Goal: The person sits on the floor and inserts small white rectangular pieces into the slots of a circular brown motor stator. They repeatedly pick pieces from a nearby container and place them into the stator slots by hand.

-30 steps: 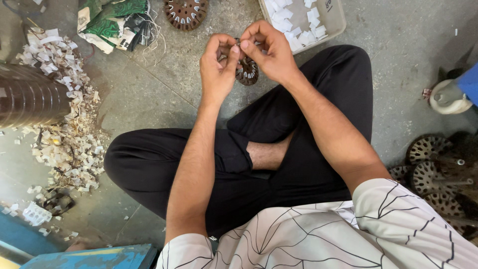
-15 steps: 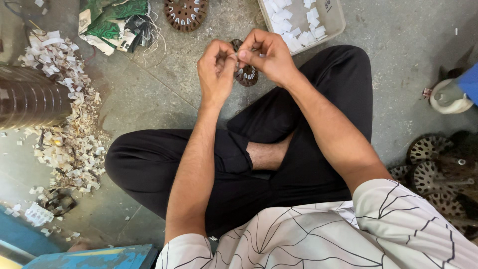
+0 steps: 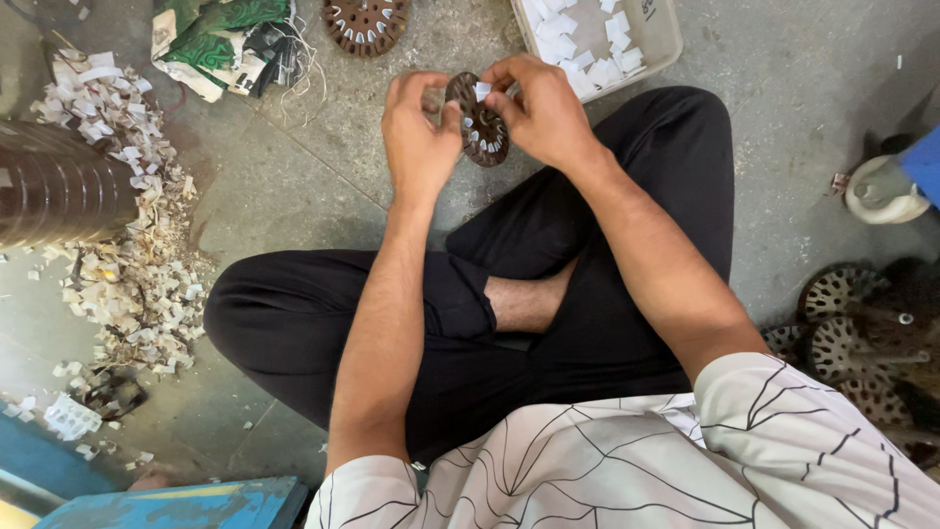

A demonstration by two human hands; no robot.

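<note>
Concrete floor [image 3: 783, 127] w/ scrap pile [image 3: 117, 245] at left. White tray [image 3: 658, 37] of paper bits sits near, prob. for easy reach. Left hand [image 3: 416, 137] grips slotted disc [image 3: 482, 132] (held upright above lap); right hand [image 3: 543, 113] pinches white slip [image 3: 482, 90] at its rim.

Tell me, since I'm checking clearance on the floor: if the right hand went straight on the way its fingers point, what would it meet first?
The right hand points leftward at the slotted metal disc it already pinches; past that, the left hand. Depth is hard to judge from above.
</note>
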